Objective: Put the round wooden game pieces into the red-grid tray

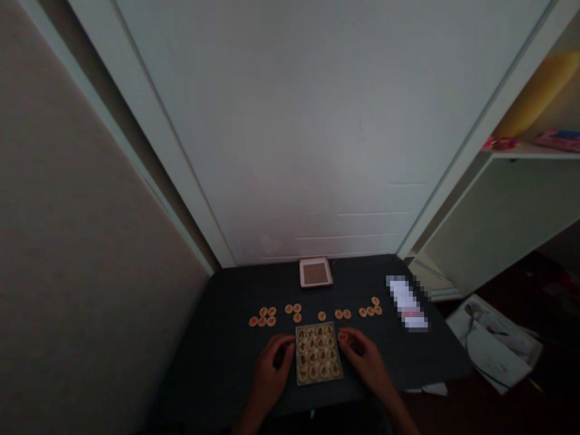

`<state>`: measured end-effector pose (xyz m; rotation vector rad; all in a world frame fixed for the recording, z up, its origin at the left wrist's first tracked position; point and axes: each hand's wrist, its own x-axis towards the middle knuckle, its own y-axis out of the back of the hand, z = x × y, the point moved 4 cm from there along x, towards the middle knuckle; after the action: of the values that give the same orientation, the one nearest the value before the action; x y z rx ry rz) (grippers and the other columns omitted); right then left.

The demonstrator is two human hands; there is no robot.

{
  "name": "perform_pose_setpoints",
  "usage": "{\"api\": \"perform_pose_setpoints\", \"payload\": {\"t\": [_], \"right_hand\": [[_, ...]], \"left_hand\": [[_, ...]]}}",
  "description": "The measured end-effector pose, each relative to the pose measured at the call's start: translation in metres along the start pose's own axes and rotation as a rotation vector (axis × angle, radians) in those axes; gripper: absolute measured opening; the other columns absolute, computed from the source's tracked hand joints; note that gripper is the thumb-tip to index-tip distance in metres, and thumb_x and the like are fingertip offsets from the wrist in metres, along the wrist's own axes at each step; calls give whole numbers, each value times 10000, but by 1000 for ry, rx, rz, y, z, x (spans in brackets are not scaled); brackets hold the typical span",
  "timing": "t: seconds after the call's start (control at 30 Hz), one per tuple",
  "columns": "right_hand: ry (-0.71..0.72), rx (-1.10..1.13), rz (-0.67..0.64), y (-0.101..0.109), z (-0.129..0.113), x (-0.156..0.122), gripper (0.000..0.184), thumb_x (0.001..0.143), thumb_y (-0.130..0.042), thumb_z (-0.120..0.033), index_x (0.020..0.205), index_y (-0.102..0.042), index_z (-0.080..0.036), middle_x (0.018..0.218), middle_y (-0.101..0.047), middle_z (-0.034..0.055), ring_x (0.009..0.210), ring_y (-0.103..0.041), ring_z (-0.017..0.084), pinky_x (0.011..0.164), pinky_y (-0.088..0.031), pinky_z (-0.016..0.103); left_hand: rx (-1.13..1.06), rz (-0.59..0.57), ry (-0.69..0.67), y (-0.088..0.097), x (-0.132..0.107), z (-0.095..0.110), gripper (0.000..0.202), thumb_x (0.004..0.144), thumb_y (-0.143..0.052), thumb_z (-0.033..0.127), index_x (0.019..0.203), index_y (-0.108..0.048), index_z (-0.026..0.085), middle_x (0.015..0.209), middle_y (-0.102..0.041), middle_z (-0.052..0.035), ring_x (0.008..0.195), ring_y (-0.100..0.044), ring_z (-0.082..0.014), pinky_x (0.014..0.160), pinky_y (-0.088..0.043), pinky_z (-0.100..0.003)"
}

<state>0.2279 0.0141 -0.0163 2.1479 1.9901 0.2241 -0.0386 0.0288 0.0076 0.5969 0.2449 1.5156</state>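
A small square tray (318, 379) filled with several round wooden game pieces lies near the front of a dark table (217, 344). My left hand (272, 362) rests against the tray's left edge with its fingers curled toward it. At the tray's right edge is my right hand (365, 356), whose fingertips are pinched on a round piece (343, 337) by the tray's upper right corner. Several more round pieces (296, 312) lie loose in a row behind the tray.
A square box lid (316, 272) lies at the back of the table by the white wall. A blurred white packet (408, 302) sits at the right. White shelving (507, 205) stands to the right, with crumpled paper (493, 344) on the floor.
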Motion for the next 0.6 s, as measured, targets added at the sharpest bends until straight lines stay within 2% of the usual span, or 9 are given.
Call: {"api": "perform_pose_setpoints", "payload": {"t": [0.2,0.4,0.5,0.6], "right_hand": [[12,63,-70,-3,-7,-1,512,846,-650,-605,1180,-702,-221,947,-764,74,831,-720,239,765,-598,357],[109,-37,-95,-13,-41,-10,430,879,-652,-527,1211,-695,-257,1010,-733,61,896,-684,232,847,-561,351],[179,-82,-118,-17,-59,-13,369,898,-654,-480,1201,-706,-277,978,-721,52,889,-669,221,842,-542,333],[233,-89,-145,-21,-68,-16,309,913,-651,-445,1172,-723,-293,944,-711,46,861,-660,213,815,-535,323]], "left_hand": [[-108,-62,68,-5,0,17,274,925,-574,462,1042,-715,258,1011,-770,-56,914,-726,-236,821,-599,-356],[-315,-244,175,-23,0,49,304,894,-620,450,1095,-721,245,1117,-767,-77,1011,-724,-249,897,-587,-367],[-445,-268,213,-32,0,62,333,876,-647,430,1118,-725,216,1163,-755,-89,1077,-705,-256,944,-563,-360],[-558,-267,239,-40,0,66,331,848,-688,408,1100,-735,199,1131,-768,-95,1036,-722,-255,921,-568,-346]]}}
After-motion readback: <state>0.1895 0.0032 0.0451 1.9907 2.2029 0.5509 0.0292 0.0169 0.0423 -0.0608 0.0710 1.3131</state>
